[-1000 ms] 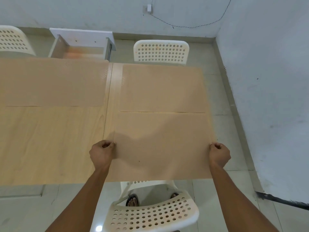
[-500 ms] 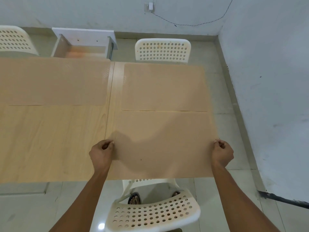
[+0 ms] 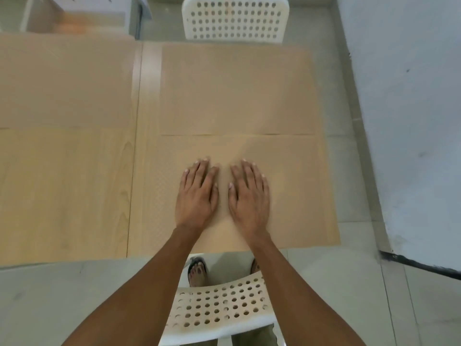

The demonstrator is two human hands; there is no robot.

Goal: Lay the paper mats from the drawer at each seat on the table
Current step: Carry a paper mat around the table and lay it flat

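Observation:
A brown paper mat (image 3: 294,191) lies flat on the near right part of the light wooden table (image 3: 69,191). My left hand (image 3: 197,196) and my right hand (image 3: 248,196) rest side by side, palms down and fingers spread, on the middle of that mat. A second mat (image 3: 237,88) lies beyond it at the far seat, its near edge meeting the first mat. A third mat (image 3: 64,81) covers the far left part of the table. The open white drawer (image 3: 74,18) shows at the top left behind the table.
A white perforated chair (image 3: 219,313) stands right below me at the near edge, and another white chair (image 3: 234,20) faces the far side. A grey wall (image 3: 411,121) runs close along the right. My sandalled foot (image 3: 197,270) shows under the table edge.
My hands have let go of the near mat's left and right edges and moved to its middle, now pressing flat on it. The view has tilted down and closer.

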